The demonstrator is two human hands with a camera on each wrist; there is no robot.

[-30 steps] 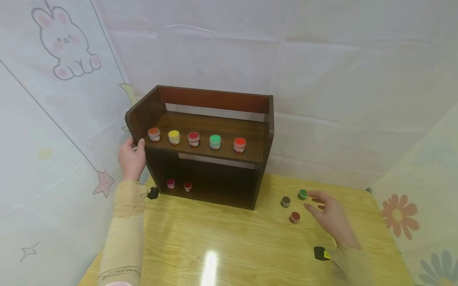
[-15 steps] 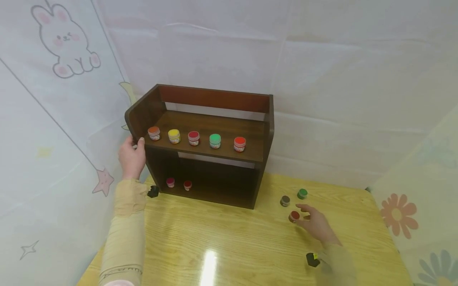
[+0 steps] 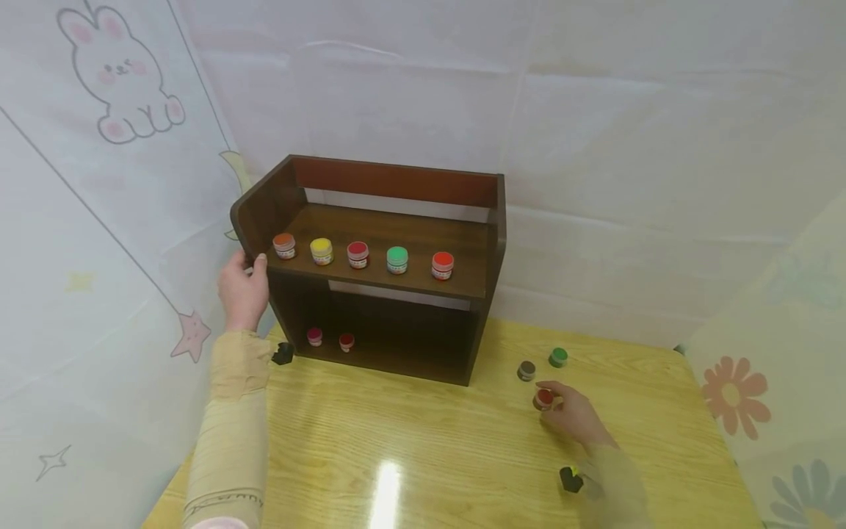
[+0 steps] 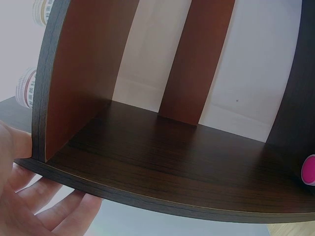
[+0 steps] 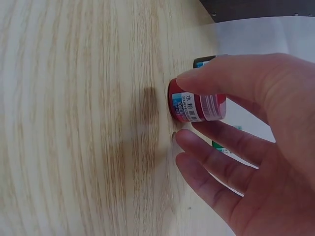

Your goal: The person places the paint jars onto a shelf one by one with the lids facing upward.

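My left hand (image 3: 243, 294) grips the left side panel of a dark brown two-tier shelf (image 3: 396, 217); in the left wrist view its thumb and fingers (image 4: 64, 211) lie on either side of the board edge. On the table to the right of the shelf, my right hand (image 3: 573, 416) pinches a dark red paint jar (image 5: 191, 105) between thumb and index finger, the other fingers apart from it. The jar stands at the table surface with its label showing. Just behind it are a brown paint jar (image 3: 526, 371) and a green paint jar (image 3: 558, 358).
Along the upper tier's front stand several paint jars: orange (image 3: 284, 246), yellow (image 3: 322, 252), dark red (image 3: 358, 255), light green (image 3: 397, 260) and red (image 3: 443, 266). Below are a magenta jar (image 3: 314, 337) and another red jar (image 3: 346, 342). Printed sheets (image 3: 661, 147) hang around the table (image 3: 330, 441).
My right hand has moved from beside the green jar toward me and left to the dark red jar, and its fingers have closed around it. The left hand keeps its hold on the shelf.
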